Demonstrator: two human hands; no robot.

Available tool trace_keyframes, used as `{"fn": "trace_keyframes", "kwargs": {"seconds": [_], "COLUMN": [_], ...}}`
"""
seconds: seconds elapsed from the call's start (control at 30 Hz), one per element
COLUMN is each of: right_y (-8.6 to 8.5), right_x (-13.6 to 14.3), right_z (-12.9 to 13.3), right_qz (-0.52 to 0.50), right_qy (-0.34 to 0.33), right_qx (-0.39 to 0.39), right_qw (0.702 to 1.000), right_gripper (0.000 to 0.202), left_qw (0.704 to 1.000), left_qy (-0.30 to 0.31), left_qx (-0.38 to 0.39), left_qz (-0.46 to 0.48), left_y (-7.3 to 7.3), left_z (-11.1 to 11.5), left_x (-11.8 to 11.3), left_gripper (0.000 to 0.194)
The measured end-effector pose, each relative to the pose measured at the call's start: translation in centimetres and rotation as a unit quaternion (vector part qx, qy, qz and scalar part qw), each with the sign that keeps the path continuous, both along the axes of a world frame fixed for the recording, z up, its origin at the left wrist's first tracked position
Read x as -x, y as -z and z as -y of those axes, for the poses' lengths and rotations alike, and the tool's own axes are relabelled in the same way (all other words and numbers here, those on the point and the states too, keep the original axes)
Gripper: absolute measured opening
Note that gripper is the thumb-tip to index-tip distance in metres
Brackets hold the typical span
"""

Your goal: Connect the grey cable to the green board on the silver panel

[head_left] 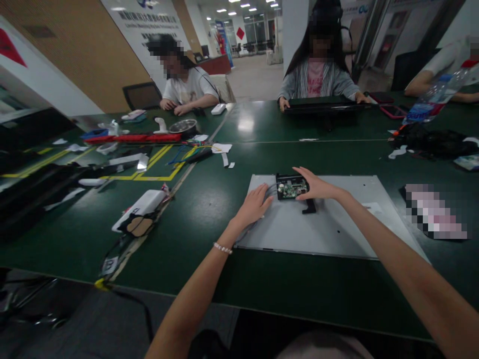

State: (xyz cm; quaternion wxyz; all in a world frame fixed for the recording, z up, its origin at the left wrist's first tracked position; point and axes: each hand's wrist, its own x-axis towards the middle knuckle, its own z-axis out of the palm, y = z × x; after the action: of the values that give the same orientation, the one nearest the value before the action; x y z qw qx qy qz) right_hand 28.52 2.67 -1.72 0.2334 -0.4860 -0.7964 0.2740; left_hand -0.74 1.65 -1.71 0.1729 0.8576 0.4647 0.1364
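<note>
A grey flat panel [322, 229] lies on the green table [187, 249] in front of me. Near its far edge sits a green circuit board [290, 190] in a black frame, with a black bracket [309, 206] sticking out toward me. My left hand [255, 203] rests at the panel's left side, on grey cables [271, 190] that run to the board; its fingers are partly spread. My right hand [312, 184] is at the board's right side, thumb and fingers apart around the edge of the black frame.
A white power-bank-like box [144, 207] lies left, a phone-like object [436, 212] right. Tools, wires [187, 153] and a red strip [134, 138] fill the far left. A bottle [430, 102] stands tilted far right. People sit across the table, one holding a dark panel [327, 107].
</note>
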Motion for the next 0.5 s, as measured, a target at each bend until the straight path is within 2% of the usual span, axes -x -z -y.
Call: {"fn": "trace_keyframes", "kwargs": {"seconds": [0.2,0.37,0.5], "right_y": [-0.2,-1.0,-0.8], "right_x": [-0.8,-2.5,-4.1], "right_z": [1.0,3.8,6.2], "right_qz": [0.001,0.02,0.031], "right_qy": [0.001,0.011,0.025], "right_qx": [-0.016,-0.033,-0.035], "right_qw": [1.0,0.999,0.999], "right_gripper": [0.105,0.102,0.101], "left_qw": [1.0,0.999,0.999], "left_qy": [0.004,0.005,0.006], "left_qx": [0.004,0.008,0.011], "left_qz": [0.018,0.044,0.037], "left_y": [-0.3,-0.5,-0.7], "left_z": [-0.3,-0.5,-0.4], "left_x": [0.1,0.3,0.3], "left_gripper": [0.057,0.057,0.057]}}
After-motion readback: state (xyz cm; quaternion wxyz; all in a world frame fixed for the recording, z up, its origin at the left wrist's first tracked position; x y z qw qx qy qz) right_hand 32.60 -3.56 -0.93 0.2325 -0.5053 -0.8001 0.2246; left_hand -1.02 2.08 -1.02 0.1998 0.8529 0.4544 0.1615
